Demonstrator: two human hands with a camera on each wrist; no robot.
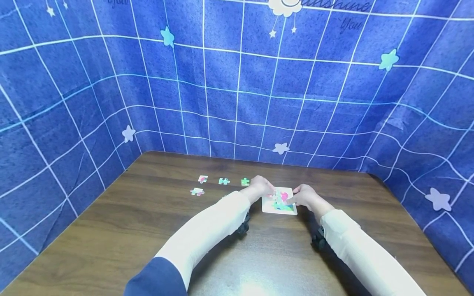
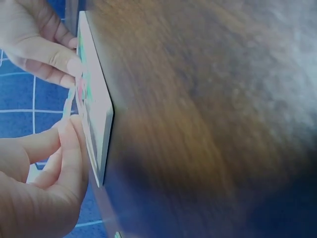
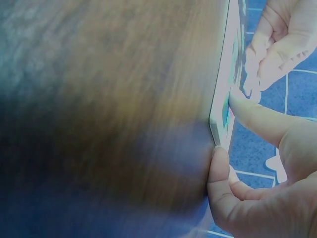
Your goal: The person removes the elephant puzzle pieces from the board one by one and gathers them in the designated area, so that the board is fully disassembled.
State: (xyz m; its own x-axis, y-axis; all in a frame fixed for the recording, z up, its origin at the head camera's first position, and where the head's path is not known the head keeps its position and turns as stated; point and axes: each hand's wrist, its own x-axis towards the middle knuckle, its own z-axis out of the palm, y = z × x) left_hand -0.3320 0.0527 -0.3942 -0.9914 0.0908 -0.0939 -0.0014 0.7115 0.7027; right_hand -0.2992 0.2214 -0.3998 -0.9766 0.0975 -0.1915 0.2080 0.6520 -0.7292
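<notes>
my left hand (image 1: 261,186) pinches a small puzzle piece (image 2: 68,103) just over the puzzle board (image 1: 280,206), which lies nearer the far edge of the worktop (image 1: 148,230), a little right of its middle. my right hand (image 1: 306,195) grips the board's right side, thumb on its face. other loose pieces (image 1: 224,181) lie spread toward the far left corner.

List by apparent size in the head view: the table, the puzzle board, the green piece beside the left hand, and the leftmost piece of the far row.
Largest to smallest:
1. Table
2. Puzzle board, partly covered
3. Green piece and leftmost far-row piece: too alike to rank
</notes>
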